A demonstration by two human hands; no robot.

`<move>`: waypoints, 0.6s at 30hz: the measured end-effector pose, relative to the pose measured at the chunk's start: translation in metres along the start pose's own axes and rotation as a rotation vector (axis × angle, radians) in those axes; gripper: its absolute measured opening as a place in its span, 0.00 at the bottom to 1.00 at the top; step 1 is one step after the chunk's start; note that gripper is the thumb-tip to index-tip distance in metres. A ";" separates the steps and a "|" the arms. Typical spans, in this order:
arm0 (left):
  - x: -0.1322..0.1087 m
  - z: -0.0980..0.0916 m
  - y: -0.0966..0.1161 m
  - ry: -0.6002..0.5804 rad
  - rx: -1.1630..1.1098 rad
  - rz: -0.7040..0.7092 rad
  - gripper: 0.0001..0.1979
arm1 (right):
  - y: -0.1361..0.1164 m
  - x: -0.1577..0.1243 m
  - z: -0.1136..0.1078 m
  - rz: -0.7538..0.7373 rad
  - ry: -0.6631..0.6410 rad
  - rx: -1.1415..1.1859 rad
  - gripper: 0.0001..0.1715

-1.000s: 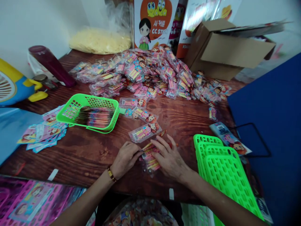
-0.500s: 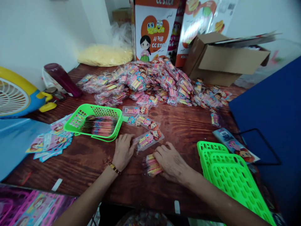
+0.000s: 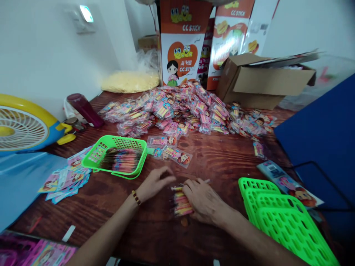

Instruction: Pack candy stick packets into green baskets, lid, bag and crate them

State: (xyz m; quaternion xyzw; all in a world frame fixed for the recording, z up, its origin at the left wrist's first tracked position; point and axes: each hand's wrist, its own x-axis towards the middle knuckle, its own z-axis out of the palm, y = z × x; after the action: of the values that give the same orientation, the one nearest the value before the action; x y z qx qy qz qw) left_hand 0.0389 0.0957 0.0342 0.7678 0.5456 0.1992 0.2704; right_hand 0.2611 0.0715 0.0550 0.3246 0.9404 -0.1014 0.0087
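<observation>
My right hand [image 3: 203, 201] is closed around a stack of candy stick packets [image 3: 181, 203] standing on edge on the table, their pink and yellow sticks showing at the left side. Just left of the stack, my left hand [image 3: 155, 183] has its thumb and fingers apart, with nothing visible in it. Beyond the hands lie a few loose packets [image 3: 179, 155] in clear wrap with a cartoon girl printed on them. A green basket [image 3: 88, 162] at the left has a row of similar packets [image 3: 126, 160] inside.
A large heap of packets [image 3: 177, 107] spreads across the back. Green baskets [image 3: 288, 218] lie stacked at the right. Printed cards [image 3: 69, 177], a toy-coloured fan [image 3: 24, 123] and a purple bottle [image 3: 84, 111] are at the left. An open carton [image 3: 266, 79] stands behind.
The loose packet nearest my hands is gone from its spot on the table. My left hand has moved right, closer to the stack. The view has tilted up slightly.
</observation>
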 end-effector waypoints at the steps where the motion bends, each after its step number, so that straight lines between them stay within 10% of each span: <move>1: 0.015 -0.001 -0.003 0.076 0.046 -0.065 0.08 | 0.000 -0.002 0.001 0.010 0.002 0.009 0.18; 8: 0.096 0.009 -0.019 0.332 0.303 -0.388 0.14 | 0.004 -0.003 0.007 0.036 0.059 0.113 0.47; 18: 0.080 0.006 -0.026 0.231 0.256 -0.355 0.16 | 0.016 0.018 -0.007 0.142 0.062 0.199 0.20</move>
State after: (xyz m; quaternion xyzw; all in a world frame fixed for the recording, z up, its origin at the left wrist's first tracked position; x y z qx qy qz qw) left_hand 0.0496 0.1769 0.0144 0.6602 0.7199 0.1642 0.1374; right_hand 0.2568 0.0964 0.0573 0.3928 0.9001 -0.1831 -0.0454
